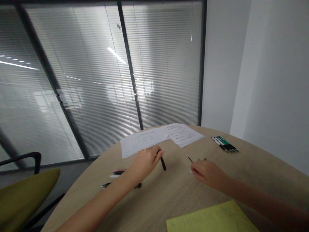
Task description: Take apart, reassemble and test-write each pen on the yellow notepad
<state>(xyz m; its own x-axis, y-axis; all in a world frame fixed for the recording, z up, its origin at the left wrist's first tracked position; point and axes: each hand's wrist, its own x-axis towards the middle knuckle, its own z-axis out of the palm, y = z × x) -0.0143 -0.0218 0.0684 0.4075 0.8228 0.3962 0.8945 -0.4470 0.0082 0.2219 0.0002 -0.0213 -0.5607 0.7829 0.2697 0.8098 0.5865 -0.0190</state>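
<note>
A round wooden worktop point(173, 196) carries all items and serves as the reference. Two printed white sheets point(145, 140) lie at its far edge, before a glass wall with blinds point(96, 80); a yellow sheet point(212, 219) lies at its near edge. A chair with a yellow-green seat point(21, 193) stands off its left side. Near mid-worktop, the left hand point(145, 162) is closed around a black pen barrel point(163, 162), whose lower end slants down toward the surface. The right hand point(207, 172) rests on the worktop just right of centre, fingers curled narrow over small pen parts; a thin refill point(189, 158) protrudes beyond it. A row of green and black pens point(225, 144) lies at the far right. More pens point(118, 173) lie left of the left forearm.
</note>
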